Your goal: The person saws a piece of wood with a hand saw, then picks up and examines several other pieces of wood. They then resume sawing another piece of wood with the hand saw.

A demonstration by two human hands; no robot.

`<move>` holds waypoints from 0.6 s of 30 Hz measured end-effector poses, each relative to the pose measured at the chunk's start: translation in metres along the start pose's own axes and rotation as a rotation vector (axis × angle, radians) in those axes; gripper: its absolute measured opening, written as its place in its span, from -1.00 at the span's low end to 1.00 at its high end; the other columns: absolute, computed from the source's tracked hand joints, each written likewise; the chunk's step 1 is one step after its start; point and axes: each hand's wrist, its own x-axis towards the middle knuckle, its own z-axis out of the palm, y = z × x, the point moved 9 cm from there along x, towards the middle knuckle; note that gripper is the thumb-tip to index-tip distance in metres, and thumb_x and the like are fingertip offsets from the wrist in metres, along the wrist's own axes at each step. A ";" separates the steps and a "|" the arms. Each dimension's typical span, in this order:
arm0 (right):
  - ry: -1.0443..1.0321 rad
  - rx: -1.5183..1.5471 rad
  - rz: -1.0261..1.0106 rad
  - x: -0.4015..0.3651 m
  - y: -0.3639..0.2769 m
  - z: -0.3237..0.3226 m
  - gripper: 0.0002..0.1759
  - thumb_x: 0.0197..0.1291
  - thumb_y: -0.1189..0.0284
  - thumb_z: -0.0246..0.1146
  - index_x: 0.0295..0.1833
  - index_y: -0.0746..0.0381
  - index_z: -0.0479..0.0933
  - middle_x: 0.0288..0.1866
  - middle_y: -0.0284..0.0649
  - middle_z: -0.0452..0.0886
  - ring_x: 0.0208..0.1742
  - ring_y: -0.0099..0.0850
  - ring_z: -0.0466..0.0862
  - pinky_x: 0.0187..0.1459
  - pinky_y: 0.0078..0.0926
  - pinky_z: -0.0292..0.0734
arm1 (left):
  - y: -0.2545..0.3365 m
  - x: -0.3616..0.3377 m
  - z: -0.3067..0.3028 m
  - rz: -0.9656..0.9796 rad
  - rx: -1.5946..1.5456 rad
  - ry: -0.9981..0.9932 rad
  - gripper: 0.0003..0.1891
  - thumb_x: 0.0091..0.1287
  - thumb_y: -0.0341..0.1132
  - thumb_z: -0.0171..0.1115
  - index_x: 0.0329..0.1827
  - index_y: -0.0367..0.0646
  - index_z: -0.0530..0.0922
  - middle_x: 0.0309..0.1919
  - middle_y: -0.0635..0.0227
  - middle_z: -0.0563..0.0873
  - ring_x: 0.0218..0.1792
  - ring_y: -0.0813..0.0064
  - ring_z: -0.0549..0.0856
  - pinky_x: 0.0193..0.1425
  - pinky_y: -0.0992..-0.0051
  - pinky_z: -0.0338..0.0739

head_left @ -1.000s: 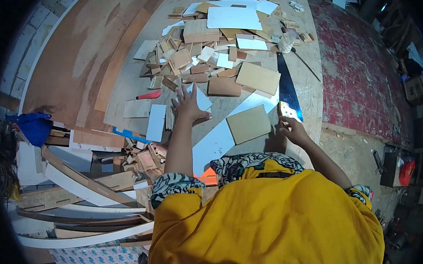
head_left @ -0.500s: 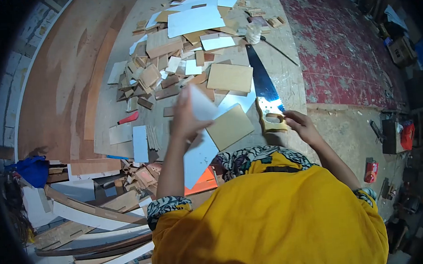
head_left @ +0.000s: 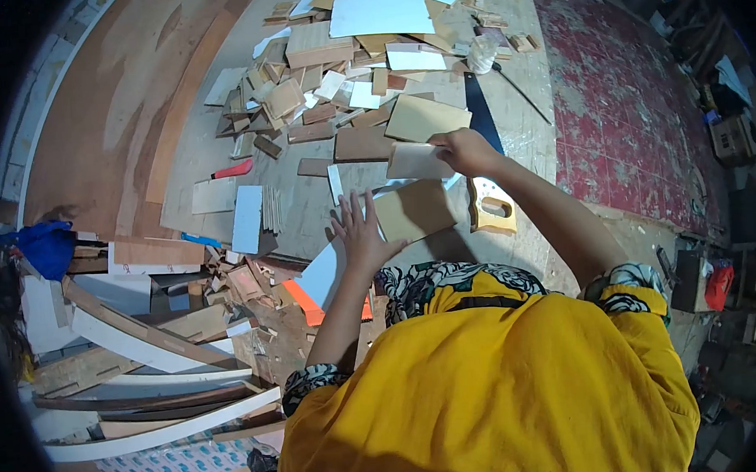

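Note:
My right hand [head_left: 469, 152] pinches the edge of a small pale rectangular board [head_left: 417, 160] above the other pieces. My left hand [head_left: 361, 239], fingers spread, rests over a white panel [head_left: 320, 277] and the left edge of a tan board [head_left: 415, 210]. Just beyond the pale board lie another tan board [head_left: 428, 117] and a brown board [head_left: 362, 144]. A handsaw [head_left: 492, 206] with a yellowish handle lies by my right forearm. The right forearm and hand hide part of its blade.
Wood offcuts [head_left: 285, 100] and white sheets [head_left: 381, 15] are heaped at the far side of the table. A red-handled cutter [head_left: 232, 169] lies left, near a stack of thin strips [head_left: 271, 209]. A whitish bottle [head_left: 481, 55] and thin dark rod [head_left: 522, 92] are at far right.
My right hand has left the saw handle, moved left and now holds the small pale board. My left hand, which held a white piece up, is lower with fingers spread. The view has shifted.

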 end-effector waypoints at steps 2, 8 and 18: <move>-0.051 -0.126 -0.087 0.014 -0.015 0.010 -0.69 0.04 0.42 0.26 -0.03 0.07 0.62 -0.22 -0.08 0.68 -0.16 -0.10 0.67 -0.12 -0.17 0.54 | 0.002 -0.011 0.013 0.002 -0.002 -0.066 0.33 -0.22 0.26 0.47 0.54 -0.09 -0.18 0.51 0.01 -0.11 0.53 0.00 -0.22 0.44 -0.22 -0.25; -0.204 -0.191 -0.217 0.031 -0.046 0.048 -0.69 0.06 0.39 0.28 -0.02 0.00 0.64 -0.23 -0.16 0.69 -0.20 -0.14 0.67 -0.14 -0.17 0.54 | 0.003 -0.021 0.056 -0.047 -0.031 -0.022 0.23 -0.09 0.14 0.42 0.52 -0.21 -0.17 0.53 0.13 -0.12 0.55 0.17 -0.22 0.48 -0.13 -0.35; -0.357 -0.198 -0.220 0.025 -0.058 0.058 -0.69 0.03 0.37 0.28 -0.05 0.08 0.65 -0.22 -0.14 0.68 -0.17 -0.12 0.65 -0.10 -0.19 0.52 | 0.006 -0.021 0.052 -0.050 -0.016 0.033 0.08 0.02 0.13 0.34 0.49 -0.25 -0.01 0.53 0.18 -0.04 0.55 0.28 -0.14 0.48 -0.14 -0.34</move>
